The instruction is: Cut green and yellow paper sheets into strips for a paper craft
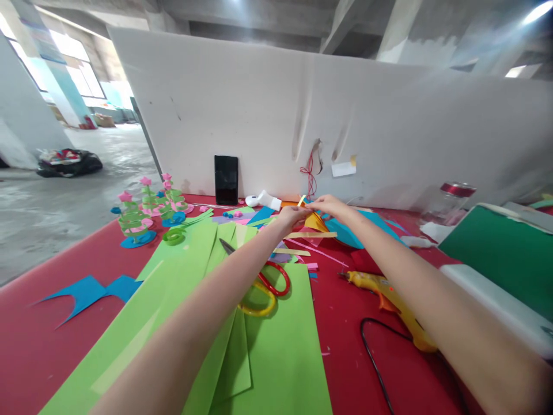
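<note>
Above the far part of the red table, my left hand [292,219] is closed in a pinch, with a pale yellow paper strip [301,200] sticking up at its fingertips. My right hand [330,207] meets it there, fingers pressed together; what they grip is hidden. Orange paper [315,222] lies just below the hands, beside blue paper [343,231]. More pale strips [311,235] rest nearby. Under my left forearm, scissors with red and yellow handles [258,298] lie on green paper sheets [280,340], their middle hidden by the arm.
A yellow hot glue gun [389,291] with a black cord lies by my right forearm. Small paper trees with pink stars [133,222] stand at left, near blue paper scraps [88,294]. A phone [226,180] leans on the white board [242,104]. A jar [451,202] stands at right.
</note>
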### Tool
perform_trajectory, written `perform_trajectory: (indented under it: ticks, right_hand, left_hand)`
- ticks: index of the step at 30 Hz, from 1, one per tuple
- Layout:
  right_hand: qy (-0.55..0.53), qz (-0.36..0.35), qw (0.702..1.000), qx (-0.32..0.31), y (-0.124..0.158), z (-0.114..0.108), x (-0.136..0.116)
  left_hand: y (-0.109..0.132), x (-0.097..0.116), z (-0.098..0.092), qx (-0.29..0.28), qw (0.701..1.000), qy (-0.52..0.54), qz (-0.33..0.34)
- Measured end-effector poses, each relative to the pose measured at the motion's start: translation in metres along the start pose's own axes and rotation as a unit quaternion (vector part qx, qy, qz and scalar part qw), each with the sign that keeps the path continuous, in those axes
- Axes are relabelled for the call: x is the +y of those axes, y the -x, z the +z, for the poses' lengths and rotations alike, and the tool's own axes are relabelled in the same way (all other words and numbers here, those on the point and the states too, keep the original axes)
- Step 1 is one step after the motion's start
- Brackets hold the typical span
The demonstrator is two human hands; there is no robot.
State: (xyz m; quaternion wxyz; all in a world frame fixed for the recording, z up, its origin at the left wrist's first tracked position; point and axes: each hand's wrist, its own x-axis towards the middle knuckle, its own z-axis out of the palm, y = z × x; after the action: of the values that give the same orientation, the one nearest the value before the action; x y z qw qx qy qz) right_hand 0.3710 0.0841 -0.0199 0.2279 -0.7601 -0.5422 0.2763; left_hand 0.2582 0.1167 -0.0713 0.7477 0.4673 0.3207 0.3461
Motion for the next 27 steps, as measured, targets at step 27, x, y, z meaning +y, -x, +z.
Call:
perform_trajectory:
  ticks: [27]
  right_hand:
    - [0.175, -0.018, 0.98, 0.092, 0.0, -0.017, 0.022]
  left_hand:
    - [-0.016, 0.013, 0.022, 0.036, 0.995, -0.088, -0.024]
